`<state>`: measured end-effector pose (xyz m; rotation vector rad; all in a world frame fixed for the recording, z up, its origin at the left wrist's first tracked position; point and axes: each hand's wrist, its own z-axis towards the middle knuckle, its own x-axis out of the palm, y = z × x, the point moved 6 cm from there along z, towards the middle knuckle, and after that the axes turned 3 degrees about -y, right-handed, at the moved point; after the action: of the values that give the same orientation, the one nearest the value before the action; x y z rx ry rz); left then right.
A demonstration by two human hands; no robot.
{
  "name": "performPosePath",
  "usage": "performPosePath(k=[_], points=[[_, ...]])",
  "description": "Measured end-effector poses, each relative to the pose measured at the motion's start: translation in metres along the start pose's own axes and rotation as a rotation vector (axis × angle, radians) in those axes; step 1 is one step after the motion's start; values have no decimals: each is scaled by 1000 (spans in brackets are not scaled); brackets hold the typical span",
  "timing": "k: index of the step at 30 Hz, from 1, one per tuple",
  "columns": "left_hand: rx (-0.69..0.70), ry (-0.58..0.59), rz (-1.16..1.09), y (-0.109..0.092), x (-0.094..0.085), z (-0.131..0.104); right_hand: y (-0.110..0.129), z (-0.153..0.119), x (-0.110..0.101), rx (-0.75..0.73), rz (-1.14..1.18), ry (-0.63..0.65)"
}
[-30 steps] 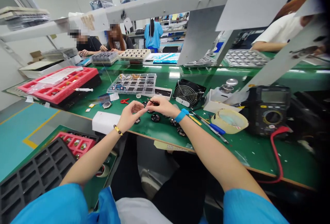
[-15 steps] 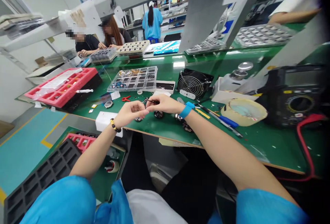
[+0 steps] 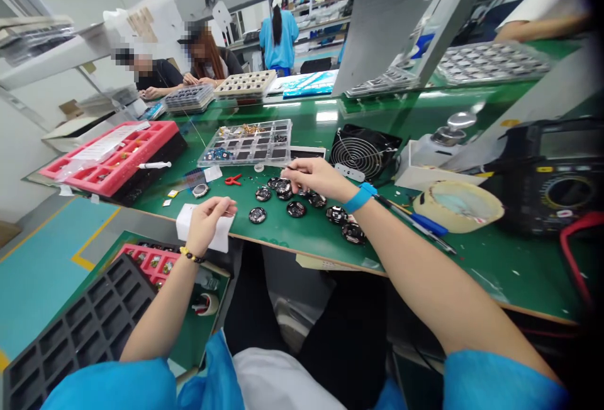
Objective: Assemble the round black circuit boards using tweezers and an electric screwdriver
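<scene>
My right hand (image 3: pixel 314 178) is closed in a pinch above a group of round black parts with silvery details. A thin dark tip shows at its fingers, too small to name. Right below it lies one round black part (image 3: pixel 284 189). Nearer the bench edge are another round black part (image 3: pixel 296 209) and a separate one (image 3: pixel 257 215). My left hand (image 3: pixel 207 224) is over the front edge, fingers curled together beside a white block (image 3: pixel 221 234). Whatever it may hold is hidden. Beyond it lies a round silvery watch-like case (image 3: pixel 200 190).
A clear compartment box (image 3: pixel 250 157) of small parts stands behind, with a red clip (image 3: pixel 233 180) before it. To the right are a black fan (image 3: pixel 361 152), pens (image 3: pixel 429 224) and a cream bowl (image 3: pixel 460 205). A pink tray (image 3: pixel 165 139) sits left. People work across the bench.
My hands have come apart: the left moved left and toward me, the right slightly right and farther away. The round black parts now show between them.
</scene>
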<state>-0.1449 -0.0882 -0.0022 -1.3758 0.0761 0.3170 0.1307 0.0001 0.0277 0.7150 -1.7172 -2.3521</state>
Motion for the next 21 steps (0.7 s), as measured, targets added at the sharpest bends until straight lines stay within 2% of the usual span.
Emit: performPosePath(k=[3,7,9,13,15,18,21], points=[[32,100,144,10,12,-7,11,-2,-11,-27,23,-109],[245,172,371,7,36,-13,24,0,-33,-36,105,-268],[308,197,472,7,46,-12,27,3,-46,-16,114,-339],[369,255,593,8,54,-6,38,7,-69,-4,50,-429],[415,302,609,8,55,-5,45,1,-79,20,-47,-420],[461,391,598,10,55,-3,58,-25,-93,60,-348,-433],[473,495,554,10,60,-4,66,-77,-105,112,-596,-559]])
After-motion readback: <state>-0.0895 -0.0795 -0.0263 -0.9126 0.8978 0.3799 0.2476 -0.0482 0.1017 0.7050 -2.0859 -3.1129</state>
